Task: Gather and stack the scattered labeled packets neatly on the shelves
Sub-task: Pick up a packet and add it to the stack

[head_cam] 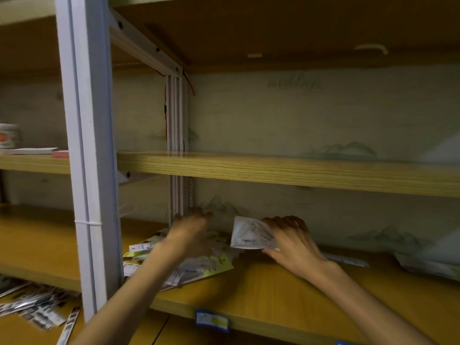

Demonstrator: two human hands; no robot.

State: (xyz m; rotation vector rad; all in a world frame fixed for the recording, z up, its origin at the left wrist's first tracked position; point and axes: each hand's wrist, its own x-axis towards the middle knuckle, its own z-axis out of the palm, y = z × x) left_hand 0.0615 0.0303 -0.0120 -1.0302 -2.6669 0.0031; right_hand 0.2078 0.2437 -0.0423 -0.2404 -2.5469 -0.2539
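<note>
A loose heap of labeled packets point(199, 266) lies on the wooden shelf point(273, 290), near the white upright post. My left hand point(191, 229) reaches over the back of that heap with its fingers spread; it is blurred and I see nothing held in it. My right hand point(291, 241) grips a small stack of pale packets point(250, 235), held on edge above the shelf, just right of the heap. A thin white packet point(346, 260) lies flat on the board behind my right wrist.
A white metal post point(89, 170) stands at the left front of the bay. More packets point(37, 307) are scattered on the lower left shelf. Another pale packet pile point(428, 265) lies at the far right. The shelf above point(273, 170) spans the bay.
</note>
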